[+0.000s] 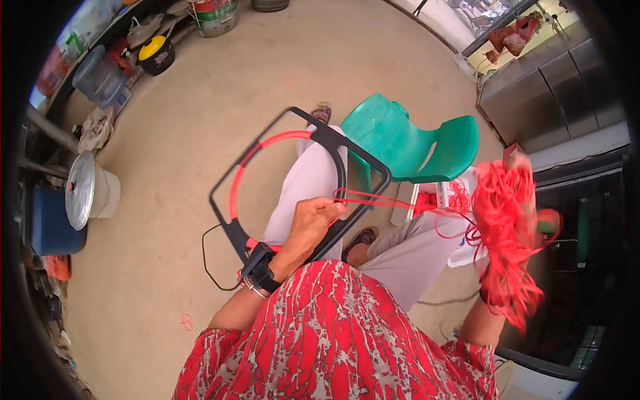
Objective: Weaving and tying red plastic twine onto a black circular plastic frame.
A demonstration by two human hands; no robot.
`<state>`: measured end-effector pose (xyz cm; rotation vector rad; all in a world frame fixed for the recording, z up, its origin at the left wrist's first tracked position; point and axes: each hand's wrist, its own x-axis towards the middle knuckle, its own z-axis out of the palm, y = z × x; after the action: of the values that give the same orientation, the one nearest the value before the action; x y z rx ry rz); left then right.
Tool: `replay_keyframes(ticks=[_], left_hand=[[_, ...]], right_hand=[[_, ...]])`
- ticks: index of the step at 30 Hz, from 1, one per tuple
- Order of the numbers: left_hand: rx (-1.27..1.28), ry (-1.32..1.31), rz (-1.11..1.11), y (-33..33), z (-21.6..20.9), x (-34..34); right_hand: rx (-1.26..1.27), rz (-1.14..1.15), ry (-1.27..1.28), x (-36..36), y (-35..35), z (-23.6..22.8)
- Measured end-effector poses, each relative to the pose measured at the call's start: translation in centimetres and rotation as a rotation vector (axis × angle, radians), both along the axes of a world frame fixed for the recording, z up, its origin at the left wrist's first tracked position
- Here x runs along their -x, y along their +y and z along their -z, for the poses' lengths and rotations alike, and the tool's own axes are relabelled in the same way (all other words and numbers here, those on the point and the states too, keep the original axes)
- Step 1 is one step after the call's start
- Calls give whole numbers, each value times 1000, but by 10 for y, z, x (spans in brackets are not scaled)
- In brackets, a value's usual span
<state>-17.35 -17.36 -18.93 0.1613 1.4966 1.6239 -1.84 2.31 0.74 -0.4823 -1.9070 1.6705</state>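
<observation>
A black frame (329, 138) with a round ring inside a squarish outline leans over my lap. Red cord wraps part of its ring (235, 190), on the upper and left arcs. My left hand (310, 227) is closed at the ring's right side, pinching a red cord (377, 199) there. Strands stretch from those fingers across to the right. Out at the right, my right hand (529, 210) is wrapped round a big loose bundle of red cord (503, 240). Motion blurs this hand, and the bundle hides most of its fingers.
Just ahead stands a green plastic chair (393, 140). Beside my right leg, a white box (404, 212) holds more red cord. A lidded pot (80, 190) and a water jug (100, 77) line the left. A metal cabinet (557, 93) is at the far right.
</observation>
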Motion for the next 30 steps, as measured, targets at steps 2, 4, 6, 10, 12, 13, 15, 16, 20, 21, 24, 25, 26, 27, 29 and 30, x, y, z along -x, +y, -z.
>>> replay_keyframes(ticks=[2,4,6,10,12,13,15,16,20,21,24,25,26,27,29,30], left_hand=[[-128,-119,47,3,-6,1],[-107,-227,-19,7,-23,2],[-81,-333,-94,6,-23,5],[-117,-338,55,-1,-15,10],[-94,-314,61,1,-16,9],[-84,-297,56,1,-16,9],[-72,-278,54,3,-16,8],[-63,-277,67,4,-16,8],[-91,-302,52,14,-12,9],[-87,-294,53,13,-10,10],[-27,-219,101,10,-12,18],[-17,-266,98,7,-7,18],[-8,-300,82,-1,-5,22],[-61,-339,103,-8,-8,19],[-73,-144,113,-10,14,8],[-130,-150,145,-7,17,5]], right_hand=[[261,105,157,-35,-4,7],[291,319,176,-52,-11,20],[191,594,231,-75,-4,35],[-205,763,-94,-151,4,57],[-592,864,-425,-161,-10,56],[-526,823,-396,-170,-9,60],[-696,794,-470,-177,-7,62],[-869,758,-539,-177,-8,61],[-406,849,-483,-172,-11,70],[-397,807,-528,-172,-6,74],[-417,671,-722,-149,3,78],[-449,657,-665,-126,-5,81],[-237,626,-636,-99,-19,75],[-303,534,-632,-90,-24,79],[-321,358,-588,-69,-31,85],[-276,277,-579,-66,-31,82]])
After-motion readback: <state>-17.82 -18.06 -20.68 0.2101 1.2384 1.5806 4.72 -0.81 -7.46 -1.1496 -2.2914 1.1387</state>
